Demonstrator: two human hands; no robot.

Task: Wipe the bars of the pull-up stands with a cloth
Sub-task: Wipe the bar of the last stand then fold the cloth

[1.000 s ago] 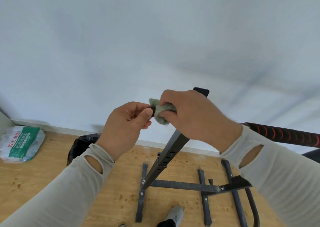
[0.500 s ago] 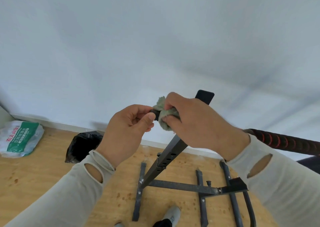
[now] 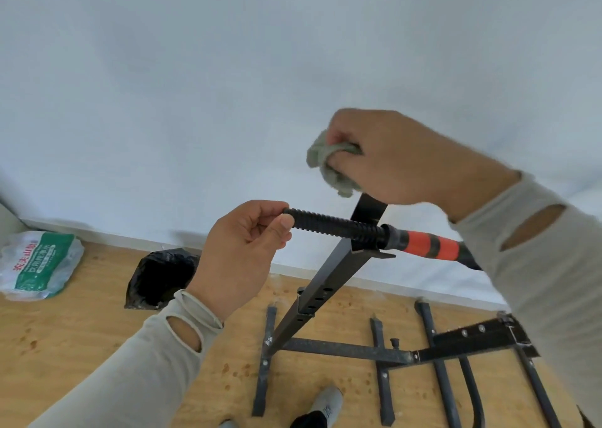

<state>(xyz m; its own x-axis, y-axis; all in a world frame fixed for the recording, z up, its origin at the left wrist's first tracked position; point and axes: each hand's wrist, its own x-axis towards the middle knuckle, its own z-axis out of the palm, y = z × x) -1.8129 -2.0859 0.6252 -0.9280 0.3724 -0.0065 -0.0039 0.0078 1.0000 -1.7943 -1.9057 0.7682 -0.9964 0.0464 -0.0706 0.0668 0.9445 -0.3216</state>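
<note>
A black pull-up stand upright rises from its floor frame toward me. Across its top bracket lies the pull-up bar, black and ribbed on the left, with red and black grip bands on the right. My left hand pinches the bar's ribbed left end between thumb and fingers. My right hand is raised above the bracket, clear of the bar, and grips a crumpled grey-green cloth that sticks out to the left of its fingers.
A white wall stands close behind the stand. On the wooden floor lie a green-and-white plastic pack at far left, a black bag by the skirting, and more black stand bars at right. My shoe is near the base.
My right hand lifted the cloth up and to the right, off the bar's end. The ribbed bar end, covered by the cloth before, now shows. My left hand still pinches its tip.
</note>
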